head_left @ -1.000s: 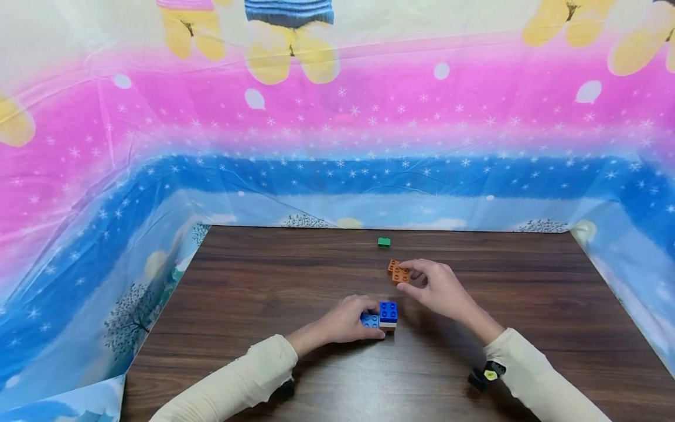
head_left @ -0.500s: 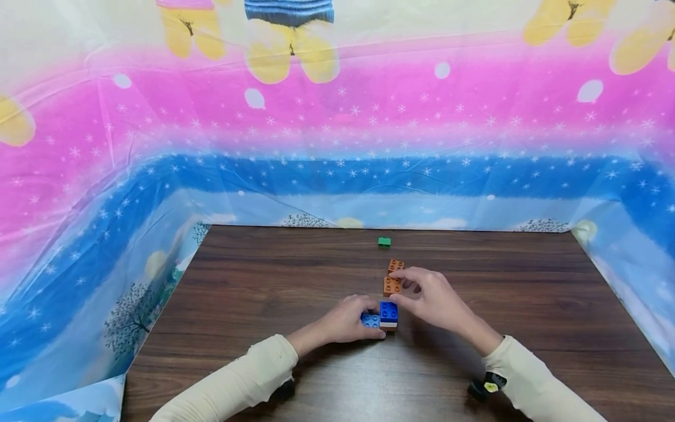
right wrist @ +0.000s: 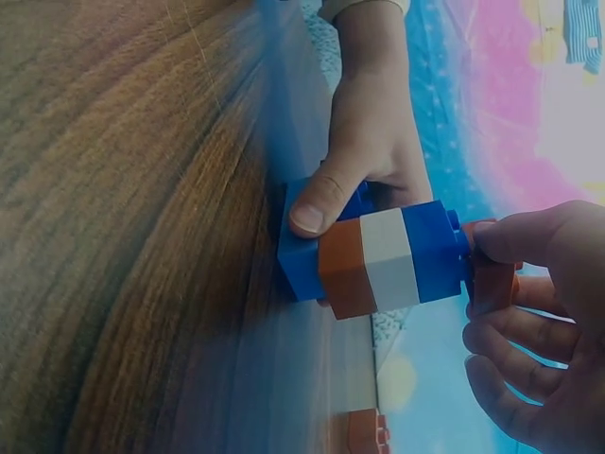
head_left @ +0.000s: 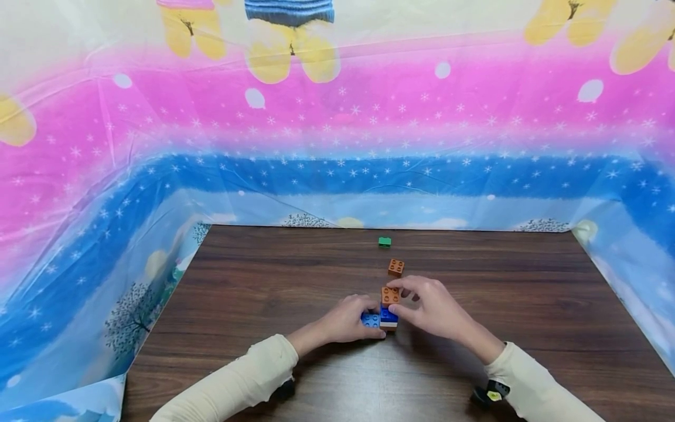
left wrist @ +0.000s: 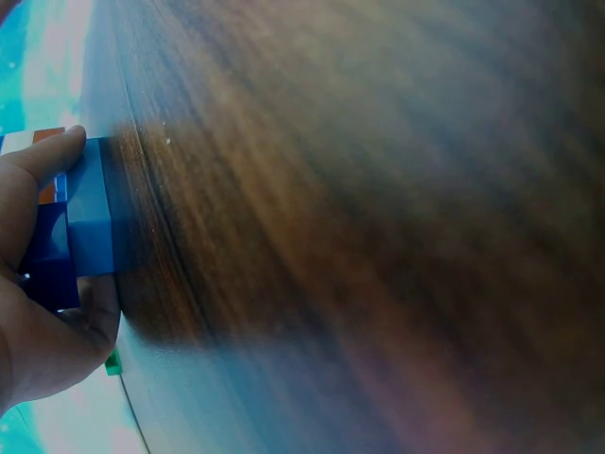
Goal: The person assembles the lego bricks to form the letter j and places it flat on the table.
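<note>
My left hand grips the base of a toy-brick stack, its thumb along the near side and its fingers behind. Light blue bricks show at that base. Seen from the right wrist, the column on it runs orange brick, white brick, blue brick. Between thumb and fingers, my right hand pinches another orange brick at the studs of the top blue brick. The left wrist view shows the left hand around a blue brick and a dark blue one.
A second orange brick lies on the wooden table beyond the stack. Farther back sits a small green brick. A printed cloth hangs behind the table and along its sides.
My right hand has drawn one orange brick away from the other, toward me and slightly left, to the top of the stack. The left hand stays in place on the base.
</note>
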Demonstrator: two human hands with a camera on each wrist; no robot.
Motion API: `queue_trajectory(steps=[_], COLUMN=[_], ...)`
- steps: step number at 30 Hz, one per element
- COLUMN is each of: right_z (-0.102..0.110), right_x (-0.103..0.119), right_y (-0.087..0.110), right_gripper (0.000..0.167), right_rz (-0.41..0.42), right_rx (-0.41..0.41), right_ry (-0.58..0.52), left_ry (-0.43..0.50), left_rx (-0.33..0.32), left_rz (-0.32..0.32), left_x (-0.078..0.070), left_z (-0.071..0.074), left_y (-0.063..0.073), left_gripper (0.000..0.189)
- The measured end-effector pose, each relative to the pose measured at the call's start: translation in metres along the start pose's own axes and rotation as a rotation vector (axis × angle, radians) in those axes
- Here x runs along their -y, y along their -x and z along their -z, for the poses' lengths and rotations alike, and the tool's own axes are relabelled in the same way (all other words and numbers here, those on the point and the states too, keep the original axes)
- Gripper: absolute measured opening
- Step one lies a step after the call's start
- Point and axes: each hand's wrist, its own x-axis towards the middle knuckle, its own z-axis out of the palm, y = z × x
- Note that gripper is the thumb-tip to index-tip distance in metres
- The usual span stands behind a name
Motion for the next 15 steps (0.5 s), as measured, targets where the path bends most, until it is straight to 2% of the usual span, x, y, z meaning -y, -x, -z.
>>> queue_trajectory(steps=[15], right_z=[-0.0035], right_x=[0.0038], right_y=[0.0073], right_gripper=[0.038], right_rz=[0.008], right_rx=[0.024], right_ry=[0.001], left_ry=[0.017], left_rx=[0.004], left_rz=[0.000], left_x=[-0.0002], left_z=[0.0000], left_y=[0.0004], left_gripper=[0.030])
